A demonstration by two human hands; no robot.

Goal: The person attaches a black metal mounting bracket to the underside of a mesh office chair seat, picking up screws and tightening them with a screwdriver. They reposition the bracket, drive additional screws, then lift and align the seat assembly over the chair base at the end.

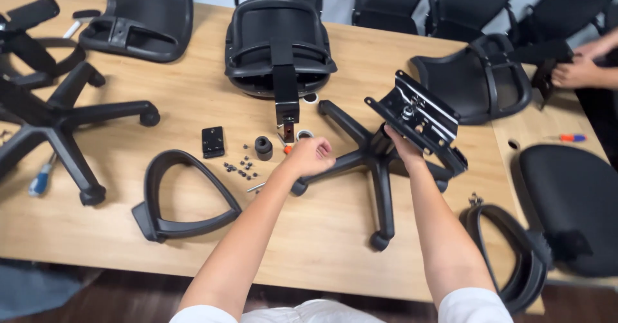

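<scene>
1. Two star bases: one (58, 127) at far left, one (373, 162) at centre.
2. Two loop armrests: one (183, 197) left of the arms, one (515, 252) at the right edge.
3. The left hand (311, 156) is curled into a fist; what it grips I cannot tell.
4. The right hand (400, 144) clamps beneath the tilted metal seat plate (418, 114) over the centre base.
5. A light wooden tabletop (193, 104) carries everything; several black chair backs (386, 1) line the far side.

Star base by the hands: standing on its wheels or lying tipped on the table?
Tipped. The star base lies on its side on the table, legs splayed. The right hand holds it under the metal plate, which is tilted.
</scene>
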